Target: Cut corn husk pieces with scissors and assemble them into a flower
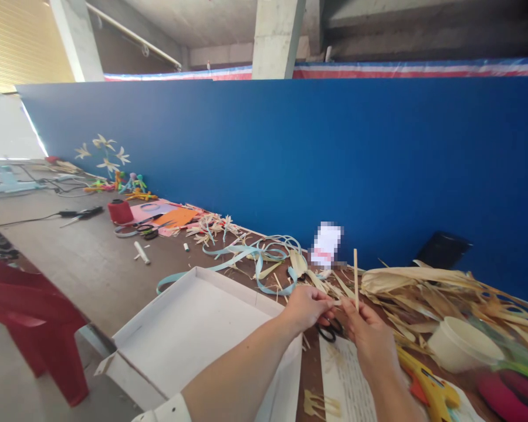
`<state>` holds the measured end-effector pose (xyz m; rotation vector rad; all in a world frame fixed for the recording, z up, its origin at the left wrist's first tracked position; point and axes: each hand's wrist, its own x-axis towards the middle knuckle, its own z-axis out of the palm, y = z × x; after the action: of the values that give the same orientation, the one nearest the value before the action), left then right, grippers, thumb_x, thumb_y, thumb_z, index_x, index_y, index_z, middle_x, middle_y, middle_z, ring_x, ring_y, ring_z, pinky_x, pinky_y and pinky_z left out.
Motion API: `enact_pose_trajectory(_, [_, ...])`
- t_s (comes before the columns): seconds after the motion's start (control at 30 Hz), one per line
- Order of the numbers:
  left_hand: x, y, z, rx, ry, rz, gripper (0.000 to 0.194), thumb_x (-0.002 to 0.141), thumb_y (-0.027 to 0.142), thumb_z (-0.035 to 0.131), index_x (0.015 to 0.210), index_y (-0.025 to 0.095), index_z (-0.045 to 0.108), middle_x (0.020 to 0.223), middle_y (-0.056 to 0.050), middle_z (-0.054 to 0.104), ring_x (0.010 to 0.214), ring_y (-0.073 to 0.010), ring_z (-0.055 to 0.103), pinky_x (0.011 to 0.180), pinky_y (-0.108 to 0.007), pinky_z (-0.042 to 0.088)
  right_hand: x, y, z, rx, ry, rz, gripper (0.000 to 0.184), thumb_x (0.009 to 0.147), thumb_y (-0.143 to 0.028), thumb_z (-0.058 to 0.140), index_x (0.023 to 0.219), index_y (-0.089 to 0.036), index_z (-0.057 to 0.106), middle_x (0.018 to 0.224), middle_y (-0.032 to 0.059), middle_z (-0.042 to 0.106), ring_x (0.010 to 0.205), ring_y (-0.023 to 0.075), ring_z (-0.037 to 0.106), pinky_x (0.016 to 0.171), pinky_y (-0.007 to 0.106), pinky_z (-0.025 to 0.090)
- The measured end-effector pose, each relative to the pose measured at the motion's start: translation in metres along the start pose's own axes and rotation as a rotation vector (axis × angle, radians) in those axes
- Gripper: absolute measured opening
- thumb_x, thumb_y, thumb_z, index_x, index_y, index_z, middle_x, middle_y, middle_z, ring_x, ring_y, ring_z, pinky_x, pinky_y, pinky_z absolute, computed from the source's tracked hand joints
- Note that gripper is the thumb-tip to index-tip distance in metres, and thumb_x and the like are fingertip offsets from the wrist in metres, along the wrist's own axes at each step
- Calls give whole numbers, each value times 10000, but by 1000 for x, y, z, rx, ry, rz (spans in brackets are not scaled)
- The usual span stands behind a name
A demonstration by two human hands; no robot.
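Observation:
My right hand (pixel 369 331) is closed around a thin, pale wooden stick (pixel 356 272) that stands nearly upright. The fingers of my left hand (pixel 305 308) are pinched together right beside it, on a small pale strip (pixel 337 303) that runs toward the right fingertips. What this strip is made of, I cannot make out. Just below the hands lie black-handled scissors (pixel 328 334), their blades mostly hidden. A printed paper sheet (pixel 345 381) is under my right forearm. Left of it, an open white cardboard box (pixel 189 328) sits partly behind my left arm.
Dried corn husks (pixel 426 284), a white cup (pixel 464 346) and a yellow glue gun (pixel 429 381) lie to the right. Light-blue ribbon (pixel 264 264) tangles behind the box. Red thread (pixel 119 211) stands farther left. A blue partition (pixel 290 152) closes the back.

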<state>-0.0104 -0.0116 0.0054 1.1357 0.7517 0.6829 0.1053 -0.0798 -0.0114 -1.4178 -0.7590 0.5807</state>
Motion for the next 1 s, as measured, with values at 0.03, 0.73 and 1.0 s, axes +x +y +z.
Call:
enact_pose_trajectory(0.03, [0,1,0,-11,23,-2,64,772,138,584,717,111,599,669,-22,634,553,-79,567,502,-184,465,0,-1,0,15,2,42,430,675,-526,689,912,-167,704,561,-22,553,419,79,394,367,203,317])
enact_pose_trajectory(0.73, [-6,13,-4,-7,133,-25,99,817,158,557,780,104,631,645,-11,621,539,-53,546,499,-146,438,2,8,1,-127,-252,-15,488,728,-461,650,1144,-205,663,688,24,642,521,123,502,473,239,383])
enact_pose_trajectory(1.0, [-2,8,-5,91,188,7,91,805,177,543,749,129,596,689,-19,632,554,-87,542,489,-192,449,-5,-4,8,-470,-151,-294,380,785,-324,499,1110,-291,692,747,23,683,678,200,610,710,348,463])
